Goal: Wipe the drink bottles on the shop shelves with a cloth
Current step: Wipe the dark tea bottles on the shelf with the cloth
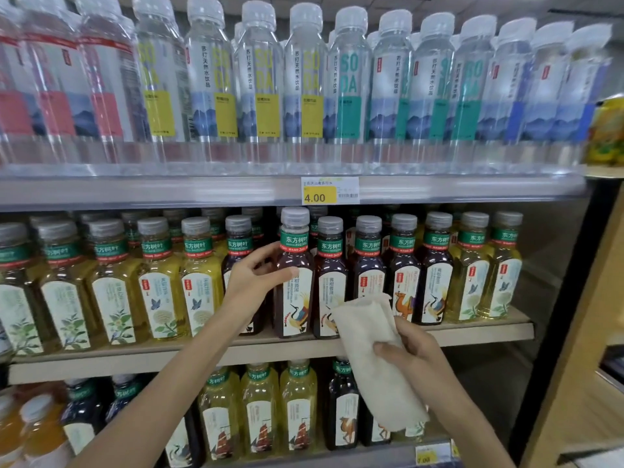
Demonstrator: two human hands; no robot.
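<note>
Holding one dark tea bottle point(297, 298) ready for the cloth point(374, 359)

At centre frame our left hand point(251, 276) grips that bottle at its shoulder, thumb across the front just above the label and fingers curled round behind. We judge the hold is meant to steady the bottle and bring it clear of its row. Its cap stands higher than its neighbours' caps, though we cannot tell whether it is lifted or only drawn forward. Lower right of centre, our right hand point(413, 352) pinches the folded pale cloth, thumb pressed onto its face and fingers behind, so a flat pad points up toward the bottle. The cloth sits just beside the bottle without touching it, so the wipe looks about to begin.

The gripped bottle is capped and full nearly to the neck with dark reddish-brown tea. To its right on the middle shelf point(479, 332) stand more dark teas point(435, 282), and to its left are pale yellow teas point(158, 282), all sealed and full. Across the top of the frame run clear soda waters point(304, 79) with pink, yellow, teal and blue labels, above a price tag point(330, 191). Along the bottom of the frame, the lower bottles point(260, 410) hold pale yellow, dark and, at lower left, orange drinks.
</note>
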